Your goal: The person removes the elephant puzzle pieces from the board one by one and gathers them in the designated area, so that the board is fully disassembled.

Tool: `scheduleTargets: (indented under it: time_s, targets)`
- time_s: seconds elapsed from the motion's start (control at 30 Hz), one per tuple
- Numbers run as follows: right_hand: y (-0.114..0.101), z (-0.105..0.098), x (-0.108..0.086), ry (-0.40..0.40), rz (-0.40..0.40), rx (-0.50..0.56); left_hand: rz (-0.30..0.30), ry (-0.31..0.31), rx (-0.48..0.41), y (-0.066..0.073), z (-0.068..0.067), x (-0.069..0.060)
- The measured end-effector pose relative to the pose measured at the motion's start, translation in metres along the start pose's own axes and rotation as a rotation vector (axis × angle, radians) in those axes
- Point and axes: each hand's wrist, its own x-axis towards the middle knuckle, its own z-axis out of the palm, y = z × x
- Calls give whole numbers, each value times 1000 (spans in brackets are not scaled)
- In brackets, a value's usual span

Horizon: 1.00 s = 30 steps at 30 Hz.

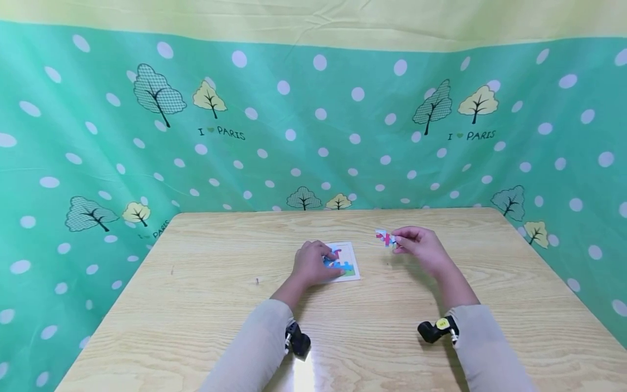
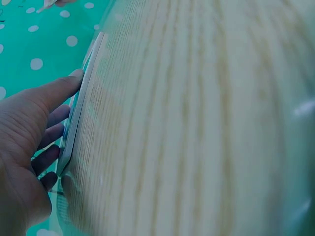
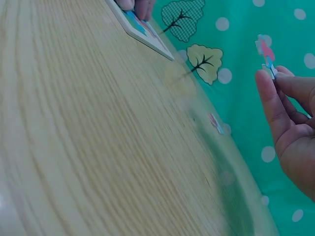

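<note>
A small jigsaw puzzle in a white-rimmed tray (image 1: 356,267) lies on the table, with blue, green and pink pieces in it. My left hand (image 1: 312,263) rests over its left part and hides that side; in the left wrist view the thumb lies at the tray's edge (image 2: 83,93). To the right of the tray, my right hand (image 1: 416,247) pinches a puzzle piece (image 1: 384,237) between thumb and fingers. The right wrist view shows this pink, white and blue piece (image 3: 266,51) sticking up from the fingertips, raised off the table.
The wooden table (image 1: 220,326) is glossy and reflects light. A pink and white patch (image 3: 215,123) shows on its surface; I cannot tell whether it is another piece or a reflection. A green dotted curtain (image 1: 318,136) hangs behind the table.
</note>
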Motion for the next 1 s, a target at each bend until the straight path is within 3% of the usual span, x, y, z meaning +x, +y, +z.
scheduleTargets:
  time_s: [0.3, 0.8, 1.0]
  targets:
    - [4, -11, -2, 14, 4, -3, -8, -6, -14, 0, 0, 0]
    - [11, -31, 4, 55, 80, -194, -5, -8, -12, 0, -1, 0]
    - [17, -37, 11, 67, 106, -179, -14, -15, -11, 0, -2, 0]
